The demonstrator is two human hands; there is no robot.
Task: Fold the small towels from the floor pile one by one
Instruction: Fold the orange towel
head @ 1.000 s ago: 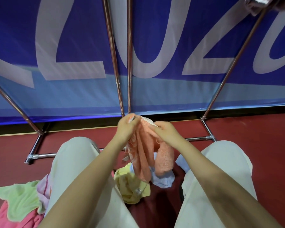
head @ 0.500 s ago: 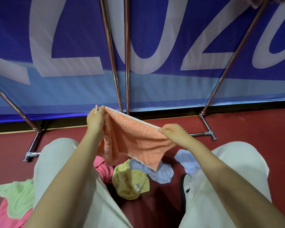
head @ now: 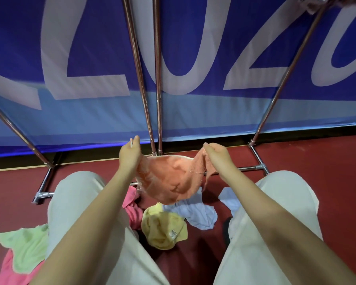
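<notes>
An orange towel point(head: 169, 179) hangs slack in the air between my knees. My left hand point(head: 130, 153) pinches one of its upper corners and my right hand point(head: 216, 153) pinches the other. The cloth sags in the middle and its lower edge dangles above the floor pile. That pile lies on the red floor between my legs: a yellow towel point(head: 162, 227), a pale blue towel point(head: 195, 214) and a pink towel point(head: 132, 208).
A chrome rack stands ahead with upright poles point(head: 158, 79) and a floor bar point(head: 251, 168), before a blue banner. A green towel point(head: 25, 245) on a pink one point(head: 6, 270) lies at my left. Another pale blue cloth point(head: 228, 198) lies by my right knee.
My hands started close together on the bunched orange towel, then drew apart and rose, spreading it open. It now sags between them.
</notes>
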